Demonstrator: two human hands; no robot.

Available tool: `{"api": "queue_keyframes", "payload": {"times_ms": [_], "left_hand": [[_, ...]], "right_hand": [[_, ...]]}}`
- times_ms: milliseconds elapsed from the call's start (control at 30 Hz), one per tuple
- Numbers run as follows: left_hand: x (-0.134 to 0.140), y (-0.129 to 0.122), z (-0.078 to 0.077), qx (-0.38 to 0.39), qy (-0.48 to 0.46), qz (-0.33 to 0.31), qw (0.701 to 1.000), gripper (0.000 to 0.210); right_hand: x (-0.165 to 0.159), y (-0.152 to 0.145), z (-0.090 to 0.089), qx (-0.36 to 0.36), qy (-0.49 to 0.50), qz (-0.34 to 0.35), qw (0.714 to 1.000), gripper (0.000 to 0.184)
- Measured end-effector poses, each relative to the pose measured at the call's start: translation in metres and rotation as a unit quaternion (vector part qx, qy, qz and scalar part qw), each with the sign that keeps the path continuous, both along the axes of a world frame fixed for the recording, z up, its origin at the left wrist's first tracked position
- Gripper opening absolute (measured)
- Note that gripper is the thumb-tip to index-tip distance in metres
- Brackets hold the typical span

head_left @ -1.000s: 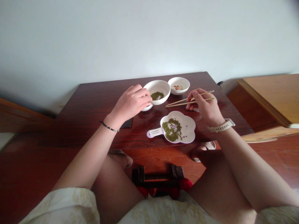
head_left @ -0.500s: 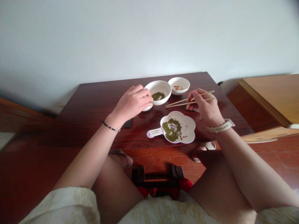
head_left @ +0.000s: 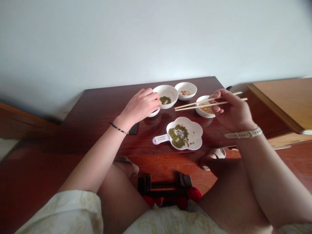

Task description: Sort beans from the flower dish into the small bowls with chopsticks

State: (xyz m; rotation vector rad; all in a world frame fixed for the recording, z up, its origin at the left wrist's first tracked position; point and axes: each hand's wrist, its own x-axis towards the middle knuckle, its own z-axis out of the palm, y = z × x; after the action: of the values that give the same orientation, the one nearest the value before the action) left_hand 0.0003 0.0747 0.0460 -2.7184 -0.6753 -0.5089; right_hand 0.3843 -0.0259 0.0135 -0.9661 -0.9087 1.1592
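Observation:
In my right hand (head_left: 230, 109) is a pair of light wooden chopsticks (head_left: 192, 105). Their tips point left, close together, above the table in front of the bowls. My left hand (head_left: 143, 105) is closed, its fingers curled down over a small white bowl (head_left: 154, 113) that it mostly covers; what the fingertips hold is hidden. They come up to the rim of a larger white bowl (head_left: 172, 100) with green beans in it. Nearer me lies a flower-shaped white dish (head_left: 197, 130) with a handle and many green beans (head_left: 177, 138).
Behind stands a white bowl (head_left: 179, 89) with a few reddish and pale pieces. Another white bowl (head_left: 200, 112), with yellowish grains, is partly behind my right hand. A flat dark object (head_left: 133, 128) lies by my left wrist on the dark wooden table (head_left: 97, 113). A wooden cabinet (head_left: 285, 100) is at right.
My right hand has moved right and turned with the chopsticks, uncovering the bowl of yellowish grains. My left hand stays nearly where it was, over the small bowl.

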Motion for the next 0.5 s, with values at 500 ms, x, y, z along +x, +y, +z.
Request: {"api": "queue_keyframes", "payload": {"times_ms": [500], "left_hand": [[0.059,-0.022,-0.001,-0.032,0.064,-0.024,0.997,0.025]], "right_hand": [[0.012,0.001,-0.008,0.013,0.019,-0.090,0.996,0.035]]}}
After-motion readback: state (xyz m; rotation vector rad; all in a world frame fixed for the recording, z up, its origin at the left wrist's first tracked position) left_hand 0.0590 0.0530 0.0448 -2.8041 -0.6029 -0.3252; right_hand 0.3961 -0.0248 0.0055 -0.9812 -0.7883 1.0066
